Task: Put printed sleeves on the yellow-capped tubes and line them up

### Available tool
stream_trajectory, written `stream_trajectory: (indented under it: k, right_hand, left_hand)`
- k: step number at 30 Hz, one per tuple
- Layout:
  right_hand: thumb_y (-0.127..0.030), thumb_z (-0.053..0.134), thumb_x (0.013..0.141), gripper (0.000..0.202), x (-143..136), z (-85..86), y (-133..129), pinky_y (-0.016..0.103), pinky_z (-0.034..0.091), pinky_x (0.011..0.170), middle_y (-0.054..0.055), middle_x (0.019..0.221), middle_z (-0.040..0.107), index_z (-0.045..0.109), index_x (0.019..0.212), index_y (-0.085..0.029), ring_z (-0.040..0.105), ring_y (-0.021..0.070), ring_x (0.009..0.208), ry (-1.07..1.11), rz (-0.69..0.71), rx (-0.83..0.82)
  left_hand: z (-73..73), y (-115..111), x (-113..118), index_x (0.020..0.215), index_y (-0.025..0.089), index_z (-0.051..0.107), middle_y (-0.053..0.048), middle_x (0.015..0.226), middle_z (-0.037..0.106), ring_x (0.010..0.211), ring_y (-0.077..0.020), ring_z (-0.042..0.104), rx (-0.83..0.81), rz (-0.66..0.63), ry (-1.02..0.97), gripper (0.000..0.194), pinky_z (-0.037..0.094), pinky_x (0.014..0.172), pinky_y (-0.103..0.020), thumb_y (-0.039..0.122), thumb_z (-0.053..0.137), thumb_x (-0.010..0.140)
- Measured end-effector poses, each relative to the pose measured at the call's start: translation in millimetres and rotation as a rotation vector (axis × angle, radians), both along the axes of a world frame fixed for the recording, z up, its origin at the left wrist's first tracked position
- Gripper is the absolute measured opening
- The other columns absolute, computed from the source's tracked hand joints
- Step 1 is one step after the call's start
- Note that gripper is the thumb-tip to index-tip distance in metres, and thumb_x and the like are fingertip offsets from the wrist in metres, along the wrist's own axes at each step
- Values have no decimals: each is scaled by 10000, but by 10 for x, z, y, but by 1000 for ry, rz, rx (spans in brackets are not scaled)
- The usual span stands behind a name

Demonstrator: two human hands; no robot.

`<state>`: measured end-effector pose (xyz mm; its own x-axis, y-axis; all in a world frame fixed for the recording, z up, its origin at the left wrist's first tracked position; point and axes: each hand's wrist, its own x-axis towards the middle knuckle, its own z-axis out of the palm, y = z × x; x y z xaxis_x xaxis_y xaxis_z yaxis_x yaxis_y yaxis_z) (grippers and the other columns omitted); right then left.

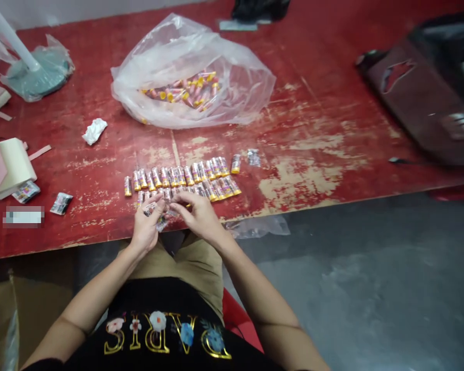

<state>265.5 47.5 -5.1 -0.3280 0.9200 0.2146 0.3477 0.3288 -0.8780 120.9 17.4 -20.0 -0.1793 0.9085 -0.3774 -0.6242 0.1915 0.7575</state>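
Note:
My left hand (147,225) is closed around small printed clear plastic packets (150,208) at the table's front edge. Beside it, my right hand (199,215) has thumb and forefinger brought together close to the packets; what lies in that pinch is too small to make out. Just beyond both hands are two rows of small clear tubes (174,176) with yellow ends and printed labels, several in each row. Part of the nearer row is hidden behind my fingers. One tube (235,164) stands a little apart at the right end, near a loose printed packet (253,157).
A large clear plastic bag (239,67) holding many more tubes (195,91) lies open farther back. Crumpled white paper (95,131), a small packet (61,203) and an open notebook (17,165) are at left, below a lamp base (42,77). A dark bag (425,98) occupies the right.

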Motion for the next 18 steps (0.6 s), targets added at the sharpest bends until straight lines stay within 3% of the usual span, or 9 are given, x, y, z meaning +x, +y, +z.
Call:
stream_trajectory:
  k: [2,5,8,11,14,16,18]
  right_hand:
    - [-263,636,893,74,14,20,-9,288,511,727,30,839,703,669,896,-198,653,165,770,54,12,-63]
    - [-310,707,846,196,-14,-17,-33,275,526,699,17,815,691,667,998,-193,655,154,731,213,-72,-145]
    - [-373,650,899,187,-57,-40,-61,259,492,651,2,740,637,666,901,-187,602,131,670,243,-121,-113]
    - [-411,592,938,255,1,-29,109,254,476,625,4,747,641,685,847,-191,575,121,653,195,-20,-87]
    - [-410,567,945,257,236,-34,782,269,506,616,31,848,698,706,978,-196,618,138,686,173,-111,-4]
    - [-324,533,950,229,449,-31,1521,295,524,630,54,857,701,688,1014,-169,627,149,687,159,-318,128]
    - [-167,553,901,164,637,-8,2341,356,538,794,83,874,694,698,964,-123,643,172,791,11,-499,286]
  left_hand:
    - [2,1,10,910,103,699,3,697,667,531,-71,579,-30,-8,52,532,480,519,-190,389,940,531]
    - [14,20,49,815,103,691,19,616,633,462,-60,525,-20,46,109,522,436,460,-185,434,940,498]
    - [37,53,68,737,107,680,17,554,607,440,-63,507,-1,56,149,509,411,432,-181,502,917,518]
    - [77,106,17,698,118,668,19,541,596,445,-68,513,32,33,153,492,411,425,-178,523,902,542]
    - [118,200,-98,681,124,651,31,553,588,445,-57,496,62,109,148,483,405,417,-168,494,920,523]
    - [127,281,-178,695,121,651,31,548,583,448,-57,492,43,142,137,498,406,418,-166,491,928,508]
    - [119,364,-238,712,118,643,34,528,565,442,-58,486,-5,137,113,515,398,415,-164,489,932,502]
